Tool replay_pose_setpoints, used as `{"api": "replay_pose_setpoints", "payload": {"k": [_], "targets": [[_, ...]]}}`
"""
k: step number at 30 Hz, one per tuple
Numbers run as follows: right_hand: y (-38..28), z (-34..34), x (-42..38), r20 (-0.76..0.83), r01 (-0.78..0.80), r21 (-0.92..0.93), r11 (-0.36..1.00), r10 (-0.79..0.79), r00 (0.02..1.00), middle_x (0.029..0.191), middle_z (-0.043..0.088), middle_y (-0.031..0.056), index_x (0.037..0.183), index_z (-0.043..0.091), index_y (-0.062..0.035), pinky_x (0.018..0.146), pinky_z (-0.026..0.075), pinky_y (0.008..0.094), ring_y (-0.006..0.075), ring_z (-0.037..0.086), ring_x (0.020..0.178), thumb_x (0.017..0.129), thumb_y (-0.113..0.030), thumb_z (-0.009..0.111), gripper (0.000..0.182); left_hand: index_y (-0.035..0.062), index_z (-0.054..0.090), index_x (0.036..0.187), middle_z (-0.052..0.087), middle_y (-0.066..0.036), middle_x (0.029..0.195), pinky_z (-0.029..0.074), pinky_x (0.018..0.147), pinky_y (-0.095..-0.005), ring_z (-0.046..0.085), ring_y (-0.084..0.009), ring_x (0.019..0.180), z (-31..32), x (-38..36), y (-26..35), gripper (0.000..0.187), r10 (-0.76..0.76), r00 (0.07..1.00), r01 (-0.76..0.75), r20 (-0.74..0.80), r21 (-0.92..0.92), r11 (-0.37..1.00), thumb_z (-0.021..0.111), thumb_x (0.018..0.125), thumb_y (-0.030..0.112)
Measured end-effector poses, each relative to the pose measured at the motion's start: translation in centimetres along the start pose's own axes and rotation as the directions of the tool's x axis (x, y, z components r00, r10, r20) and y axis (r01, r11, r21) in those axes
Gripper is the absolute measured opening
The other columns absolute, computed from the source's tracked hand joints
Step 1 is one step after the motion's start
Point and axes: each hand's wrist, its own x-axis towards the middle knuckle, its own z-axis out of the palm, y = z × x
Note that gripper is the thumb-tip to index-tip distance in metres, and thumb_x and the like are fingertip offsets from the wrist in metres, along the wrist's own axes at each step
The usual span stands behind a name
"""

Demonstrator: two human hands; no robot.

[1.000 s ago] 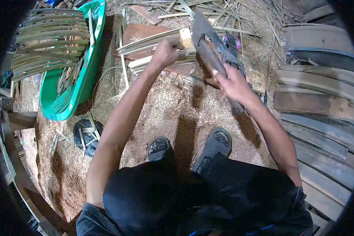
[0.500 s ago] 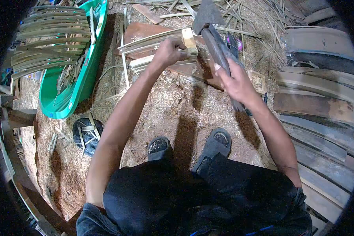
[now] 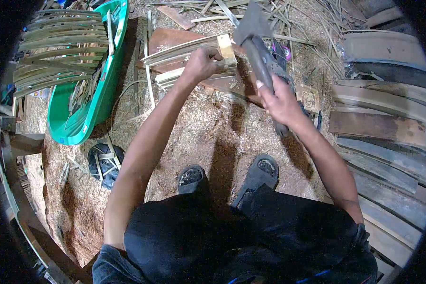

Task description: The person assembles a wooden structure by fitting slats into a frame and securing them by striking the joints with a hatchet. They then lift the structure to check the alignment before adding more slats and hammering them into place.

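Observation:
My right hand (image 3: 281, 99) is wrapped round the dark wooden handle of a hatchet (image 3: 253, 31). The broad grey head is raised, pointing away from me, and slightly blurred. My left hand (image 3: 204, 64) is closed, fingers curled, just left of a pale wooden block (image 3: 226, 47). What its fingers pinch is hidden. Under and beside that hand lie curved wooden strips (image 3: 182, 51), their right ends by the block. They rest over a reddish-brown board (image 3: 168, 38) on the floor.
A green plastic tub (image 3: 64, 135) with slatted wood pieces stands at left. Stacked curved planks (image 3: 381, 125) line the right side. Thin offcuts (image 3: 298, 26) are scattered at the back. A black bag (image 3: 99, 173) lies near my left arm, and shavings (image 3: 189, 128) cover the floor.
My right hand and the hatchet have shifted slightly; the handle's lower end has moved left and the head looks more blurred. My left hand stays about where it was.

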Motion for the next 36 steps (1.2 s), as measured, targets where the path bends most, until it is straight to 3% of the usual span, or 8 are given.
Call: {"api": "replay_pose_setpoints", "payload": {"k": [1, 4, 8, 19, 25, 29, 32, 36], "targets": [[0.6, 0.5, 0.0, -0.026, 0.019, -0.162, 0.987, -0.023, 0.999, 0.070, 0.059, 0.0100, 0.111, 0.057, 0.0022, 0.064, 0.048, 0.0433, 0.0251, 0.060, 0.063, 0.097, -0.030, 0.052, 0.036, 0.0036, 0.073, 0.087, 0.068, -0.010, 0.081, 0.048, 0.070, -0.0349, 0.062, -0.0197, 0.075, 0.0, 0.0, -0.3, 0.033, 0.017, 1.000, -0.017, -0.011, -0.002, 1.000, 0.087, 0.067, 0.025], [-2.2, -1.1, -0.6, 0.125, -0.271, -0.125, 0.954, 0.286, 0.950, 0.078, 0.064, 0.0142, 0.113, 0.057, 0.0034, 0.068, 0.049, 0.0424, 0.0257, 0.063, 0.069, 0.098, -0.029, 0.051, 0.036, 0.0033, 0.073, 0.088, 0.069, -0.010, 0.082, 0.049, 0.071, -0.0360, 0.063, -0.0199, 0.078, 0.2, 0.1, -0.6, 0.033, 0.017, 1.000, -0.017, -0.014, -0.015, 1.000, 0.087, 0.068, 0.026], [-3.1, -2.0, -0.6, -0.042, -0.057, -0.111, 0.992, 0.053, 0.998, 0.090, 0.068, 0.0181, 0.118, 0.055, 0.0033, 0.071, 0.051, 0.0408, 0.0261, 0.067, 0.074, 0.098, -0.028, 0.051, 0.038, 0.0031, 0.072, 0.088, 0.069, -0.010, 0.083, 0.049, 0.072, -0.0358, 0.064, -0.0196, 0.079, 0.6, 0.3, -0.8, 0.033, -0.009, 1.000, 0.009, 0.000, 0.001, 1.000, 0.087, 0.069, 0.025], [-2.9, -1.7, -0.6, 0.060, -0.144, -0.223, 0.964, 0.161, 0.985, 0.079, 0.064, 0.0199, 0.107, 0.056, 0.0021, 0.069, 0.048, 0.0445, 0.0334, 0.064, 0.074, 0.095, -0.030, 0.054, 0.034, 0.0023, 0.071, 0.088, 0.068, -0.010, 0.082, 0.048, 0.071, -0.0343, 0.062, -0.0178, 0.078, 0.4, 0.4, -1.4, 0.032, 0.028, 0.999, -0.025, 0.038, -0.077, 0.997, 0.087, 0.070, 0.024], [-1.2, 0.4, -0.6, -0.065, 0.029, -0.017, 0.999, -0.030, 0.997, 0.081, 0.064, 0.0212, 0.109, 0.055, 0.0027, 0.072, 0.048, 0.0452, 0.0356, 0.065, 0.077, 0.095, -0.031, 0.053, 0.036, 0.0025, 0.072, 0.089, 0.069, -0.011, 0.087, 0.049, 0.072, -0.0346, 0.062, -0.0186, 0.079, 0.3, 0.2, -0.9, 0.032, 0.032, 0.999, -0.032, 0.005, 0.020, 0.999, 0.087, 0.070, 0.024], [-0.1, 0.4, -0.8, 0.047, -0.115, -0.262, 0.958, 0.132, 0.990, 0.073, 0.057, 0.0059, 0.117, 0.053, 0.0013, 0.058, 0.047, 0.0315, 0.0142, 0.054, 0.060, 0.100, -0.026, 0.050, 0.033, 0.0029, 0.072, 0.090, 0.070, -0.011, 0.087, 0.049, 0.073, -0.0349, 0.063, -0.0188, 0.082, 0.2, 0.2, -0.9, 0.033, 0.022, 1.000, -0.022, 0.016, 0.021, 1.000, 0.086, 0.070, 0.025], [-2.0, -0.5, -0.7, 0.024, -0.108, -0.099, 0.989, 0.110, 0.994, 0.071, 0.062, 0.0169, 0.112, 0.054, 0.0035, 0.067, 0.049, 0.0438, 0.0323, 0.064, 0.069, 0.096, -0.032, 0.051, 0.039, 0.0034, 0.072, 0.090, 0.070, -0.011, 0.086, 0.049, 0.073, -0.0349, 0.063, -0.0190, 0.081, 0.0, 0.0, -0.4, 0.033, 0.018, 1.000, -0.018, 0.021, 0.001, 1.000, 0.086, 0.070, 0.026], [-3.5, -0.9, -0.5, -0.155, 0.051, -0.046, 0.998, -0.057, 0.986, 0.067, 0.060, 0.0135, 0.107, 0.056, 0.0016, 0.064, 0.048, 0.0427, 0.0289, 0.062, 0.064, 0.095, -0.029, 0.053, 0.033, 0.0019, 0.073, 0.090, 0.072, -0.014, 0.082, 0.052, 0.070, -0.0355, 0.069, -0.0229, 0.075, 0.1, 0.1, -0.7, 0.031, 0.075, 0.997, -0.075, -0.016, -0.001, 0.997, 0.084, 0.069, 0.022]]}}
